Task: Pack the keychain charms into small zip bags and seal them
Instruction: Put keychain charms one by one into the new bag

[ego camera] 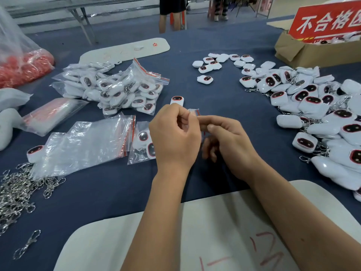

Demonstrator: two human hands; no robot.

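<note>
A: Where is the zip bag (194, 112) at this point?

B: Just above the counter (214, 90), near the middle, pinched between both hands. Only its top corner with the red strip shows past the fingers; the rest is hidden, so I cannot tell whether a charm is already inside.

A: And the grip on each side?

B: The left hand (173, 137) is clamped on the bag's left edge, thumb and forefinger pressed together. The right hand (228, 141) meets it from the right, its fingers (212, 122) curled over the mouth of the bag.

A: It looks like sealing or opening. How would you do it well?

B: I judge the mouth is being worked. Keep both pinches right on the strip, run the pads along its whole length, and hold the bag flat so the track mates evenly.

A: What lies around it?

B: One loose charm (177, 100) just beyond the hands. A stack of empty bags (88, 143) near left, with a filled bag (141, 143) beside it. The packed pile (117, 89) sits farther left, unpacked charms (320, 114) spread on the right, and metal clasps (17, 192) lie at the near left edge.
</note>
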